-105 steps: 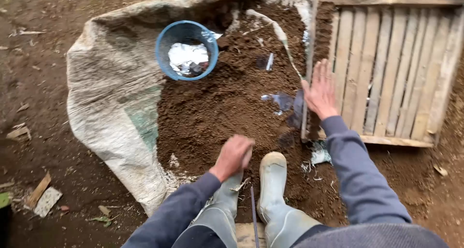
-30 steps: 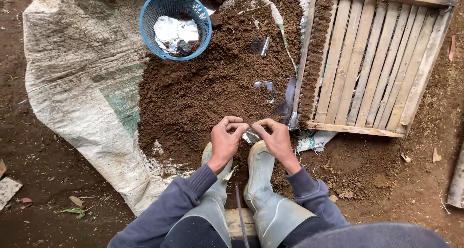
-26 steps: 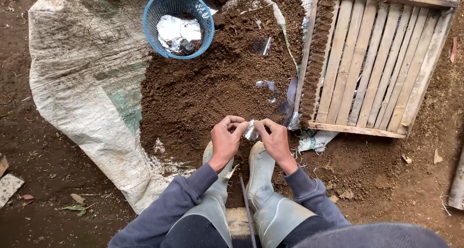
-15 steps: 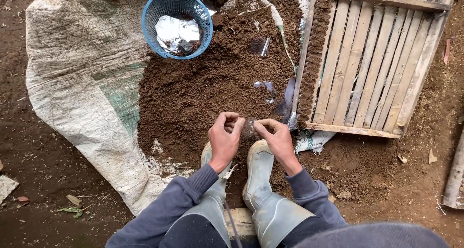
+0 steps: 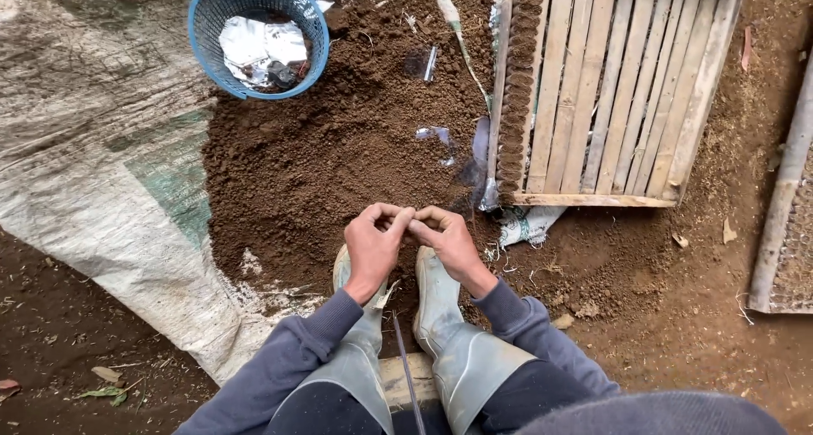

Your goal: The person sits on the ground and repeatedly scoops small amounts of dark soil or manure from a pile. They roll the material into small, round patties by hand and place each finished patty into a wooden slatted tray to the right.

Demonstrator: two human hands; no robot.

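Pinching something tiny between them, the left hand and right hand meet fingertip to fingertip above the brown soil heap on the woven sack's near edge. What they hold is too small to tell. Judging by this, a small piece is being opened or shaped; next calls for a fine grip.

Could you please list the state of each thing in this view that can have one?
Left hand: curled, fingertips meeting the right hand; what they pinch is hidden.
Right hand: curled likewise.
Round blue plastic basket: upright, holding crumpled clear plastic.
Pile of brown soil: loose, heaped on sacking.
Slatted bamboo tray: flat, one row filled.
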